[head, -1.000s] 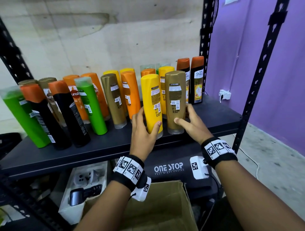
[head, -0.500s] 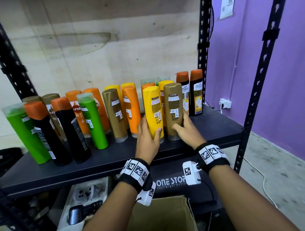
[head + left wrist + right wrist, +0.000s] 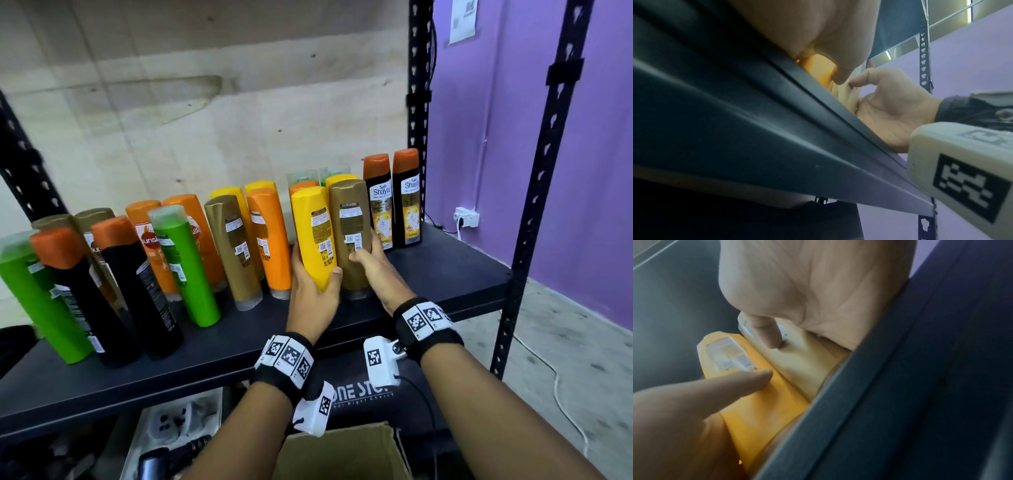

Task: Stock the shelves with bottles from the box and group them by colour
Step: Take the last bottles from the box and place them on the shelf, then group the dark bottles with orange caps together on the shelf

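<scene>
Now hands (image 3: 310, 291) round yellow and gold bottles (image 3: 315, 236)

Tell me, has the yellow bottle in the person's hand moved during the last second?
Yes. The yellow bottle has gone further back, drawing level with the orange bottle beside it.

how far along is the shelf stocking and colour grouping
Done: many bottles already stand on the shelf, and two black ones sit paired at the right. In hand: the left hand grips a yellow bottle, the right hand a gold bottle. Left: colours remain mixed, green bottles among black and orange. The box interior isn't visible.
</scene>
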A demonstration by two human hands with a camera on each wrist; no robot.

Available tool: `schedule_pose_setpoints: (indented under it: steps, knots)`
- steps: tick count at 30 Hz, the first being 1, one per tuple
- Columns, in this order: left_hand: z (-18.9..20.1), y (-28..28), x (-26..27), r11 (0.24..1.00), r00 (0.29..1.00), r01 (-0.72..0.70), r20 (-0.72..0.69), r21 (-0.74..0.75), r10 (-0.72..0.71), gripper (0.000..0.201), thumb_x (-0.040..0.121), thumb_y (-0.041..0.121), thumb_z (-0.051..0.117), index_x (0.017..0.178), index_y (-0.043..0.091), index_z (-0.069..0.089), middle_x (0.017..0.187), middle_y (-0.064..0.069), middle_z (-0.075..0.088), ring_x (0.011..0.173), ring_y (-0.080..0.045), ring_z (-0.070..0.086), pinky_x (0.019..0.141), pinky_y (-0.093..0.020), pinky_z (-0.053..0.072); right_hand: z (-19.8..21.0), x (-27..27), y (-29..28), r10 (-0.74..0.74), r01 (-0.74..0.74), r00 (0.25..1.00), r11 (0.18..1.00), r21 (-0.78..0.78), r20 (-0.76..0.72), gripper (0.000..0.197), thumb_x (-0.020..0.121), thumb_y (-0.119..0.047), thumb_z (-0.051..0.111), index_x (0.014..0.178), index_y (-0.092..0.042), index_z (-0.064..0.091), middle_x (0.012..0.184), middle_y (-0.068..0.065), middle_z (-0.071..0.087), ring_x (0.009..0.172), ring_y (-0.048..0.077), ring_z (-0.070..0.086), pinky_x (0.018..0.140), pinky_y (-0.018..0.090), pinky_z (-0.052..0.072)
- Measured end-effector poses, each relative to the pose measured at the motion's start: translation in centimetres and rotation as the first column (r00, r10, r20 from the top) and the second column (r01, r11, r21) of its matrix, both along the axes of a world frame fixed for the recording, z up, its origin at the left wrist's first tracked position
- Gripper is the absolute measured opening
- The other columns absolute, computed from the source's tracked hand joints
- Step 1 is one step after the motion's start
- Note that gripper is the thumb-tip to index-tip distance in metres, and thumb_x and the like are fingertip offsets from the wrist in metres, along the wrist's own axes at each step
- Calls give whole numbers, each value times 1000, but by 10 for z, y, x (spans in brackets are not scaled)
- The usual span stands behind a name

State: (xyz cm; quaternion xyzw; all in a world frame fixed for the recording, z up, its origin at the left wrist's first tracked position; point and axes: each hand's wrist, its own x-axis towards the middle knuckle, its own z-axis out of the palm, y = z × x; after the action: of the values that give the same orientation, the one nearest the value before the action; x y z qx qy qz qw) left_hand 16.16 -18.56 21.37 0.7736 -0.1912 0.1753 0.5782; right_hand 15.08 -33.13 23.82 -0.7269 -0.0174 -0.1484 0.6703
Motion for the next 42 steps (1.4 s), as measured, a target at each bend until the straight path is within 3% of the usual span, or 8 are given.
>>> schedule_pose_setpoints:
  steps: [6,17,20,25,30,34,38,42]
  knots:
    - [-4,1,0,999,1000,-20,13,38,19,80,96,43,59,157,33,8,155,-2,39,137,-23,45,109,-45,44,-1,-1,3,-39,38,999,999,-25,-13,72,74,-54,55,142,-57,31,123,-23,63,114,7,59,87,30,47]
    - [-5,-2,-3,993,997,-83,3,82,83,80,98,43,58,157,32,4,155,-6,39,135,-29,47,106,-46,46,-1,0,5,-19,18,1000,998,-54,-14,76,74,-53,50,144,-59,19,139,-12,53,123,14,52,106,42,41]
    - [-4,-3,-5,988,993,-118,13,105,117,79,99,42,57,155,31,4,155,-9,40,133,-32,49,102,-45,47,-1,-2,8,-43,43,999,994,-101,1,76,78,-51,46,143,-62,8,147,-8,44,126,16,47,94,35,36]
    - [-3,-1,-12,976,990,-138,7,171,138,78,98,44,57,155,30,4,154,-11,41,130,-35,50,97,-44,48,-5,-7,6,-101,103,995,978,-183,23,78,87,-46,49,153,-48,7,152,-5,44,132,20,46,107,39,37]
    - [3,8,-26,967,992,-119,-9,225,124,79,98,35,60,158,20,11,154,-13,41,133,-34,48,102,-44,46,-12,-25,8,-248,303,942,920,-249,228,69,93,-18,59,153,-29,25,153,-1,40,137,15,43,115,38,39]
    - [13,18,-37,947,994,-80,-51,312,101,73,98,33,61,156,16,20,151,-13,43,135,-33,45,108,-45,42,-9,-43,3,-275,349,917,903,-250,288,57,93,-16,59,142,-33,34,143,0,43,124,15,53,101,35,49]
    - [28,35,-45,920,997,-58,-28,389,75,64,98,34,60,153,16,30,144,-13,50,131,-32,49,108,-48,43,0,-57,1,-321,424,888,849,-316,329,33,92,-19,58,121,-28,46,112,-3,56,97,1,57,84,27,48]
    - [44,51,-52,872,993,-104,-4,478,120,47,98,39,58,137,16,45,116,-10,66,113,-28,60,96,-41,50,10,-72,4,-264,403,907,770,-495,328,17,94,-23,55,110,-22,58,103,-7,59,93,8,58,83,28,48]
